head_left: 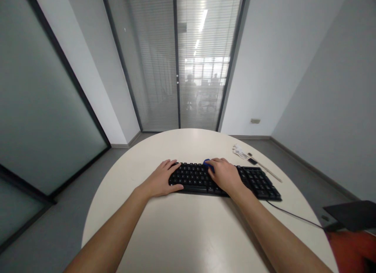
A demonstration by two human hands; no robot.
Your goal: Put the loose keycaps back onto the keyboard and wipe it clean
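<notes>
A black keyboard [194, 177] lies on the round cream table [173, 226], with its number pad toward the right. My left hand [163, 179] grips the keyboard's left end, thumb along the near edge and index finger at the far edge. Over the right-middle keys, my right hand [225, 173] has its fingers closed on a small blue object [207, 162]. Most of that object is hidden under the fingers, so its kind cannot be made out.
Beyond the number pad lie a tangled white cord [239, 150], a small black piece [252, 161] and a thin pale stick [268, 172]. A black cable [293, 215] crosses the table's right edge. A dark flat panel [352, 214] and something red [351, 249] stand at right.
</notes>
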